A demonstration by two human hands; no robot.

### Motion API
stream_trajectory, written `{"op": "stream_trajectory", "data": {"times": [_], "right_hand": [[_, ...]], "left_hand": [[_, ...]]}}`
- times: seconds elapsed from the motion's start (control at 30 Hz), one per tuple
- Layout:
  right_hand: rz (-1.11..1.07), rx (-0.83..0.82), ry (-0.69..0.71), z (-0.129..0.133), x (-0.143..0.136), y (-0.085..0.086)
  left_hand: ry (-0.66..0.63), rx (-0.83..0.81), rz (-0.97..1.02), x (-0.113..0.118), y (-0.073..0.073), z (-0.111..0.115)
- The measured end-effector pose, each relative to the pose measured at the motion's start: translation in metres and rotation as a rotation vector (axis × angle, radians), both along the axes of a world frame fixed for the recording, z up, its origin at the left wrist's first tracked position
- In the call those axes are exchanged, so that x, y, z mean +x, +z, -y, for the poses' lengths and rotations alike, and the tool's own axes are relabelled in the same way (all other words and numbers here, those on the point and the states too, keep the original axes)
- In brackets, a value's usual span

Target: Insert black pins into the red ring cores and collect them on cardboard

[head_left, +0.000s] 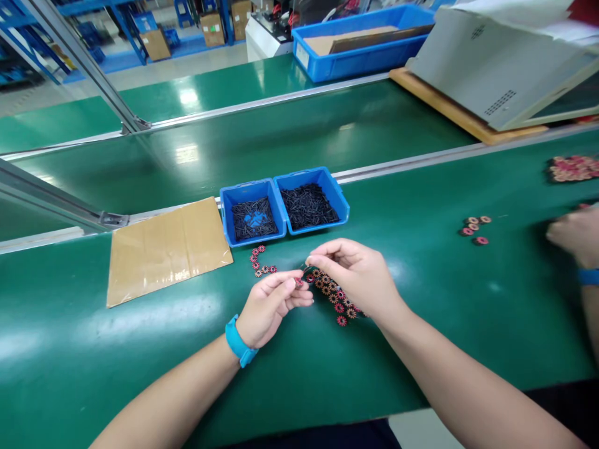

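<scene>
My left hand (274, 305), with a teal strap at its wrist, pinches a small red ring-shaped coil (298, 282) between thumb and fingers. Just right of it, my right hand (353, 274) is closed at the fingertips on a thin wire (307, 269) that seems to come from the coil; its far end is hidden. Under and beside my right hand lies a cluster of red and copper coils (339, 307), partly covered by it. A short curved row of similar coils (254, 257) lies beyond my left hand.
Two blue bins (286, 232) with thin black pieces stand behind my hands, beside a flat cardboard sheet (163, 252). At right are loose coils (473, 227), a coil pile (573, 168) and another person's hand (575, 234). A metal rail (402, 162) crosses the green bench.
</scene>
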State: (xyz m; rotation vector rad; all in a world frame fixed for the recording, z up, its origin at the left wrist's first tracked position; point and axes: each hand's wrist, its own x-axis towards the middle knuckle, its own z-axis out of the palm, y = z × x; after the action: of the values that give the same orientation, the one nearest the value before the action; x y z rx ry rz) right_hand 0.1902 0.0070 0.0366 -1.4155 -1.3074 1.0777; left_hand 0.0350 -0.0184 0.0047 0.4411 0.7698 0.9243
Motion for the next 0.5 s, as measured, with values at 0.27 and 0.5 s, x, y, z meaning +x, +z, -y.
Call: {"op": "stream_trajectory", "data": {"times": [0.27,0.5], "right_hand": [[0.014,-0.017,0.054,0.0004,0.0002,-0.0020],[0.101,0.072,0.188,-0.0009,0.0029,0.0028]], "left_hand": [[0.000,0.015,0.006,-0.0004,0.0003,-0.0002],[-0.002,0.029,0.013,-0.0001,-0.0007,0.0004]]}}
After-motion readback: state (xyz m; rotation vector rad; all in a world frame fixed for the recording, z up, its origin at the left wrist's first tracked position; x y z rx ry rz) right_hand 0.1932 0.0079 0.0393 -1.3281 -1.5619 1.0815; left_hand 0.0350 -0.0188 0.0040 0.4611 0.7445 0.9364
